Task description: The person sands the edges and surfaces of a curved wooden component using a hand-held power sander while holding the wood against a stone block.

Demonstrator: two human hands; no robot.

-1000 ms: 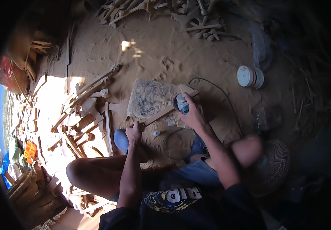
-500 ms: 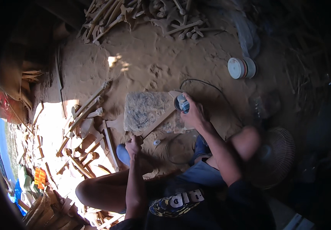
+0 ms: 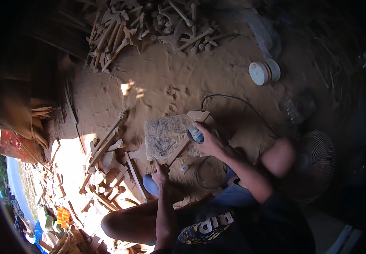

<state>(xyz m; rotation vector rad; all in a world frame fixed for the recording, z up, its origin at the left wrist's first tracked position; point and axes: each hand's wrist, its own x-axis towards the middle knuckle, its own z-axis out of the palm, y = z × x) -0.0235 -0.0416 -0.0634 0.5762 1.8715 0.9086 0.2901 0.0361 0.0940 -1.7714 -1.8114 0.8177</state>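
Note:
My right hand (image 3: 210, 142) is wrapped round a grey-blue corded power tool, which looks like a grinder (image 3: 196, 134). The tool sits against a long, flat, pale tan strip (image 3: 178, 151), covering part of it. The near end of this strip is gripped by my left hand (image 3: 160, 174), closed beside my knee. From there the strip slants up and right across a rough, squared stone block (image 3: 161, 135), and its far end shows past the tool. Another pale flat piece (image 3: 195, 114) lies at the block's far edge. Whether the tool is running, I cannot tell.
Bone-like pieces form a heap (image 3: 119, 34) at the back and another pile (image 3: 106, 156) at left, partly in sunlight. A black cord (image 3: 233, 98) curves over the sandy ground. At right stand a white tub (image 3: 264, 73) and a round fan (image 3: 318, 165).
The whole view has shifted, so the scene sits lower and further right. Along the strip, the grinder has moved toward my left hand, showing more of the far end. Both hands keep their grip.

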